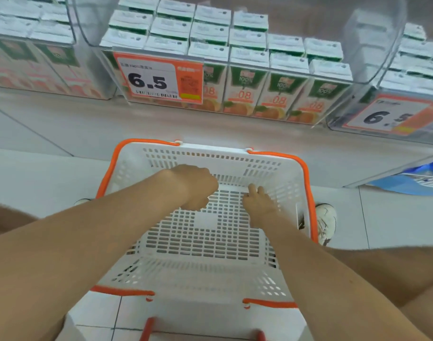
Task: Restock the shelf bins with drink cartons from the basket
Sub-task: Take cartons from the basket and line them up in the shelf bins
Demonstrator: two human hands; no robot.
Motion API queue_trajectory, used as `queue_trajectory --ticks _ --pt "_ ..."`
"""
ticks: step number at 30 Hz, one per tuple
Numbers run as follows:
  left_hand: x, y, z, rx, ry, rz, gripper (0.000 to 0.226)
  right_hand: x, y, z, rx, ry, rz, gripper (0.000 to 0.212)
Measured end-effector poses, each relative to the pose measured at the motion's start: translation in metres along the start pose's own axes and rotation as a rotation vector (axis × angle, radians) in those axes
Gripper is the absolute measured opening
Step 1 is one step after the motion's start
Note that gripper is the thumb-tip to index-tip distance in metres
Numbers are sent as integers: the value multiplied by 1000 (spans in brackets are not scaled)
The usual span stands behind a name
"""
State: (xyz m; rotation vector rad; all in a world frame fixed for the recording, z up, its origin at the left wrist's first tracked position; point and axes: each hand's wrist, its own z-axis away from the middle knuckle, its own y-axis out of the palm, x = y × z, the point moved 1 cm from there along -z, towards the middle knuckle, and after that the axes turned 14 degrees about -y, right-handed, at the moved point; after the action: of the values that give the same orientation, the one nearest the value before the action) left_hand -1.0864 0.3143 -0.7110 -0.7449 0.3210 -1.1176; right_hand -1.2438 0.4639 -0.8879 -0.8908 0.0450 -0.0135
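The white basket (235, 156) with orange handles stands on the floor in front of me, and no cartons show inside it. My left hand (195, 185) hangs inside it near the far wall, fingers curled under and holding nothing I can see. Lower in the basket, my right hand (259, 203) has its fingertips on the slotted floor. Above, a clear shelf bin (235, 62) holds rows of green-and-orange drink cartons (245, 94) standing upright behind an orange price tag (158, 77) reading 6.5.
More clear bins of cartons sit to the left (38, 57) and right (407, 70), the right one with another price tag (387, 116). A white shoe (326, 222) stands right of the basket. A blue bag (422, 178) lies under the right shelf edge.
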Motion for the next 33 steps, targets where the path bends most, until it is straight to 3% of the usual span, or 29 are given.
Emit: queue_trajectory --ticks 4,9,14,17,20,23,25,30,33 --pt "0 2 2 4 -15 -12 27 1 -3 4 52 -46 -120 47" --pt "-4 -7 18 -28 -36 -8 24 1 -38 15 -75 -90 -546 52" --pt "5 -32 51 -88 -80 131 37 12 -116 46 -388 -113 -675 49" --pt "20 -47 76 -129 -103 289 63 21 -161 75 -589 -177 -691 36" --pt "38 -60 103 -170 -107 444 76 27 -202 105 -787 -176 -578 58" --pt "51 -74 125 -243 -81 588 69 30 -242 132 -974 -147 -443 68" --pt "54 -86 137 -406 -77 673 59 30 -269 151 -1074 -117 -414 70" --pt "42 -111 166 -1046 50 842 48 18 -332 196 -1302 -22 -397 78" --pt "39 -125 171 -1312 47 632 65 6 -363 214 -1348 41 -555 83"
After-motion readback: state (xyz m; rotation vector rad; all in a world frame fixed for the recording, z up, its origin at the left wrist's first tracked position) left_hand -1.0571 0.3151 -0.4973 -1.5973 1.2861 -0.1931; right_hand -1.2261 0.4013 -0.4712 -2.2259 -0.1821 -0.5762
